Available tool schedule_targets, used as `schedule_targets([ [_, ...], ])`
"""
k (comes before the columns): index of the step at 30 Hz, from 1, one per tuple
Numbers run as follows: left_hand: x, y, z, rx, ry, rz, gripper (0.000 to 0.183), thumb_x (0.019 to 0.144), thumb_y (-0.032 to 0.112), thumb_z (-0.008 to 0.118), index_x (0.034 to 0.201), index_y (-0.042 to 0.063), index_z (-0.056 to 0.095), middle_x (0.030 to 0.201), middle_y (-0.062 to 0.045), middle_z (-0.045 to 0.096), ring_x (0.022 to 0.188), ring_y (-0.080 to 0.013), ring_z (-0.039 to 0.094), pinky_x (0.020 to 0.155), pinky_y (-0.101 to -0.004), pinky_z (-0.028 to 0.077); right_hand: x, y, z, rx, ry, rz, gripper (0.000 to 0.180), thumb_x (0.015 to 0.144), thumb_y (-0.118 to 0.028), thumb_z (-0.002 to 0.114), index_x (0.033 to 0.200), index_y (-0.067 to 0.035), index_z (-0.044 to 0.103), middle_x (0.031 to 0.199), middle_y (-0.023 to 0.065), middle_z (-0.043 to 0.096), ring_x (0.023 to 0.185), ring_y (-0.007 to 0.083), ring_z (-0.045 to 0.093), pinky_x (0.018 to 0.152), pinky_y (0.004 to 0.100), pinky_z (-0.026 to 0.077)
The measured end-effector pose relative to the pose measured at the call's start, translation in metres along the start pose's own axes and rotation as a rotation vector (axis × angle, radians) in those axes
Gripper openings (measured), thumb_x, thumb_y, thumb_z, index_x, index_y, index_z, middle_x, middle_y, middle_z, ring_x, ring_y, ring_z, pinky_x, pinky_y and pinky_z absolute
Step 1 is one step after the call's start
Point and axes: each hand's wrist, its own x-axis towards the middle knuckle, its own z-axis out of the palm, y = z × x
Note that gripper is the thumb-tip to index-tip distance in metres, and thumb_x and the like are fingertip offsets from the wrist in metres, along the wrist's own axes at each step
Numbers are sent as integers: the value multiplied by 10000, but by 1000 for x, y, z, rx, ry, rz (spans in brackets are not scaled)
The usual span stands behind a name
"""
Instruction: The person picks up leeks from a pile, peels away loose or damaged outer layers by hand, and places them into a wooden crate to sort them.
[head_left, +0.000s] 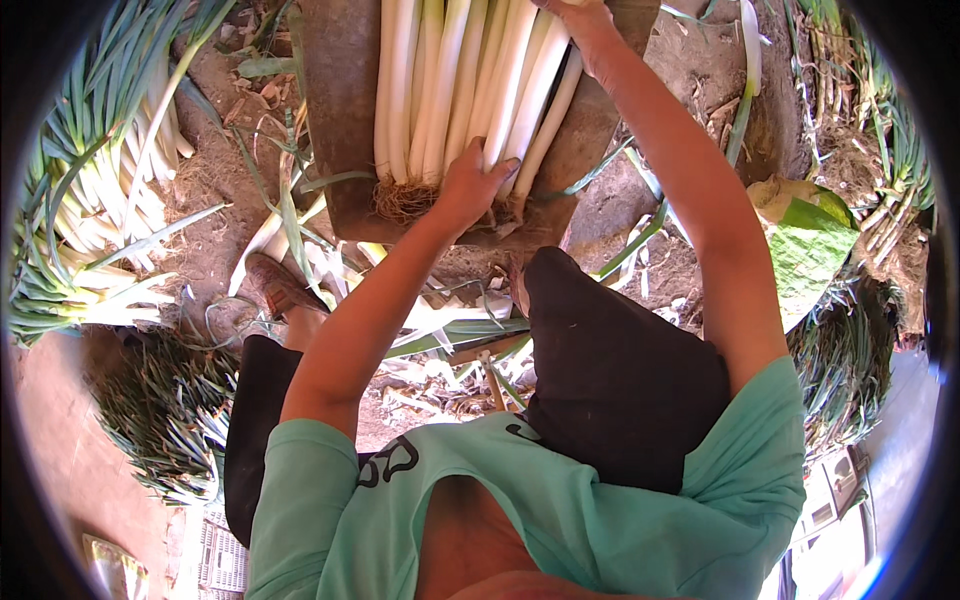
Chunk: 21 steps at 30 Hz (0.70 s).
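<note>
A row of long white leeks (450, 90) lies on a worn wooden board (341, 127) in front of me, with their brown roots (405, 201) pointing towards my body. My left hand (476, 180) grips a stalk on the right side of the row, just above its roots. Higher up, my right hand (581, 26) is closed over the rightmost stalks. The top edge of the picture cuts off part of that hand and the leeks' upper ends.
Leeks with green tops (97, 180) are heaped on the ground at left. More bundles (892, 150) stand at far right, near a large green leaf (814, 232). Peeled leaf scraps (435, 315) litter the soil by my shoe (281, 285). A plastic crate (221, 555) sits at lower left.
</note>
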Motion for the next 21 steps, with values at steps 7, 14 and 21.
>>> schedule_targets([
  [7,-17,-20,-12,101,-132,-131,532,847,384,667,1087,-71,534,959,-282,625,921,-381,623,813,-438,475,-32,-17,-22,-119,-229,103,584,820,-382,731,1250,-34,542,1160,76,613,1049,170,555,912,317,422],
  [14,-14,0,-10,501,-225,-11,440,872,301,616,1060,-75,486,971,-298,615,949,-430,606,806,-448,489,0,41,-30,-442,-215,213,875,673,-707,694,1123,36,587,951,126,625,934,228,599,844,427,496],
  [21,0,67,-25,653,49,403,297,852,229,637,1030,33,504,913,-160,625,790,-344,620,679,-444,474,-9,-5,-32,-397,-316,322,832,660,-690,716,889,101,596,737,107,571,691,205,613,531,332,550],
])
